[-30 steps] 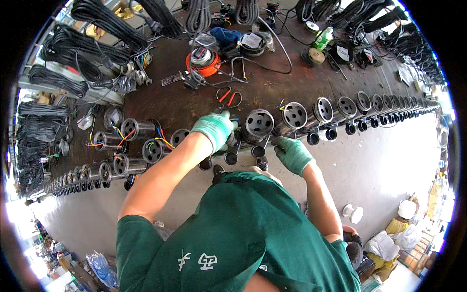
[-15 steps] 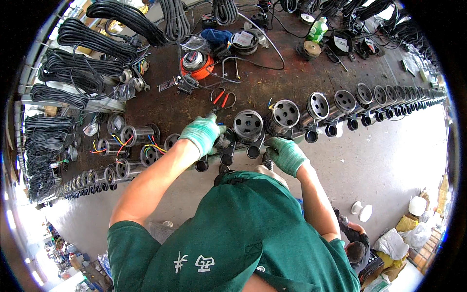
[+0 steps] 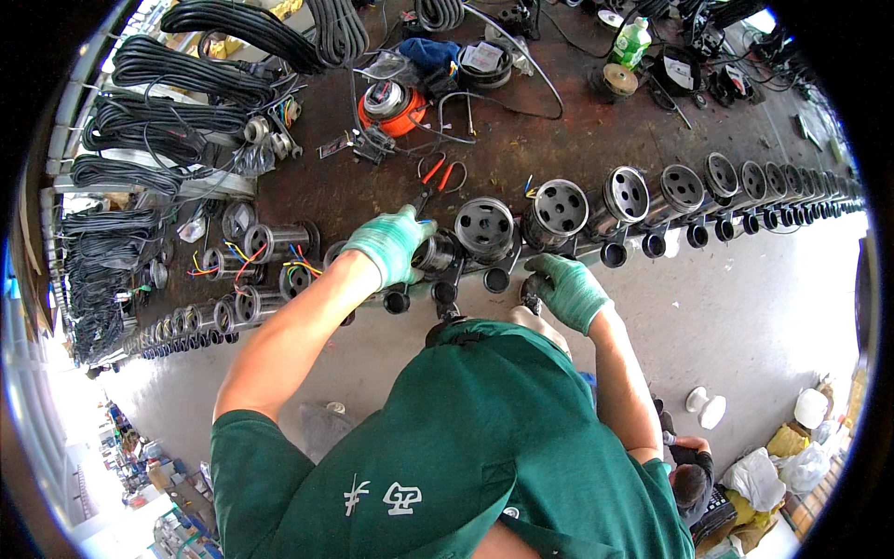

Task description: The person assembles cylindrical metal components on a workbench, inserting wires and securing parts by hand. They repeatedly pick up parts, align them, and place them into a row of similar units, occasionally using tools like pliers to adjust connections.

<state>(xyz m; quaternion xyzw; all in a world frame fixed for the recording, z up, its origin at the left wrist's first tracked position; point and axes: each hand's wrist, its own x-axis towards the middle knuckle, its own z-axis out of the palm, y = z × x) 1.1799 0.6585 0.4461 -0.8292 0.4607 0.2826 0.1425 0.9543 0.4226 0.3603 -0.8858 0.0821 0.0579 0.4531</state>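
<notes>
My left hand (image 3: pixel 389 245), in a green glove, is closed around the left side of a black cylindrical housing (image 3: pixel 436 253) at the bench's front edge. A short bit of blue wire shows by its fingertips. Just beyond lie red-handled pliers (image 3: pixel 438 177), jaws toward this hand. My right hand (image 3: pixel 570 293), gloved alike, is at the bench edge below a housing with a round holed end (image 3: pixel 561 209). Its thumb and fingers are slightly curled and apart, with nothing visible between them. Between the hands stands another holed housing (image 3: pixel 484 229), with a small black ring (image 3: pixel 496 279) below it.
A long row of similar housings (image 3: pixel 683 189) lines the bench edge on both sides; some on the left have coloured wires (image 3: pixel 248 253). Coiled black cables (image 3: pixel 168 130) lie left. Beyond sit an orange reel (image 3: pixel 391 110) and a green bottle (image 3: pixel 631 43). Another person (image 3: pixel 691 475) is low at right.
The whole view has shifted slightly, with the bench things moving a little right. My left hand stays on the housing. My right hand stays near the bench edge.
</notes>
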